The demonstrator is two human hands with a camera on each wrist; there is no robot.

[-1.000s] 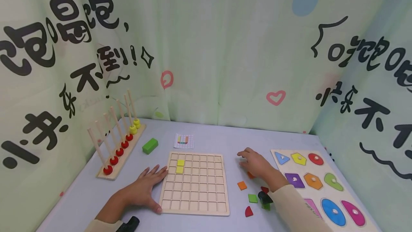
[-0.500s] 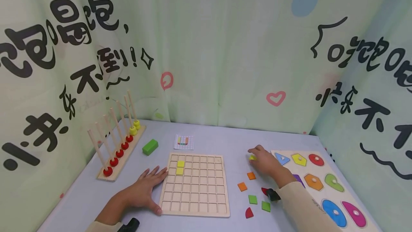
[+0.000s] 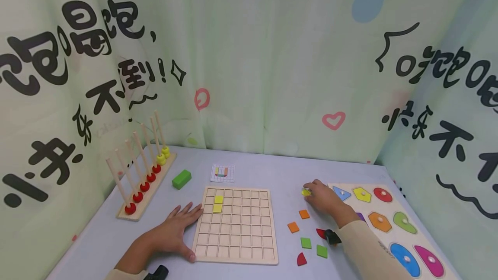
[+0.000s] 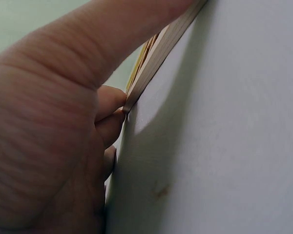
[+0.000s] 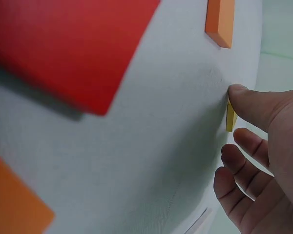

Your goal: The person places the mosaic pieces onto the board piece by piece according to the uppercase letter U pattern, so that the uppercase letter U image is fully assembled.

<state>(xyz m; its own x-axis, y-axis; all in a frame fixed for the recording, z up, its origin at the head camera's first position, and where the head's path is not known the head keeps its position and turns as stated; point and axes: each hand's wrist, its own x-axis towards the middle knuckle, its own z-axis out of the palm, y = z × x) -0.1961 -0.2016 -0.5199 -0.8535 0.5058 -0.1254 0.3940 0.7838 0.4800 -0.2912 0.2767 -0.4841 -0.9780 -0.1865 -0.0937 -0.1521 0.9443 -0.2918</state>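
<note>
A wooden grid board [image 3: 243, 228] lies on the table, with two yellow square tiles [image 3: 218, 208] in its upper left cells. Along the board's left edge rests my left hand [image 3: 175, 232], fingers spread, thumb at the near corner; the left wrist view shows its thumb and fingers against the board's side [image 4: 158, 58]. Right of the board, my right hand [image 3: 324, 202] pinches a loose yellow tile [image 3: 306, 192] low at the table. In the right wrist view the thumb is on that tile [image 5: 230, 119], the index finger is hidden and the other fingers curl loosely.
Loose orange tiles [image 3: 293, 227], green tiles [image 3: 305, 243] and red quarter-round pieces [image 3: 301, 259] lie near my right arm. A shape puzzle board [image 3: 373, 206] is at the right. Behind the grid board are a pattern card [image 3: 227, 177], a green block [image 3: 181, 179] and a bead rack [image 3: 134, 215].
My right hand has moved right from beside the board to the yellow tile, uncovering an orange tile and a green tile. The left hand has stayed on the board's edge.
</note>
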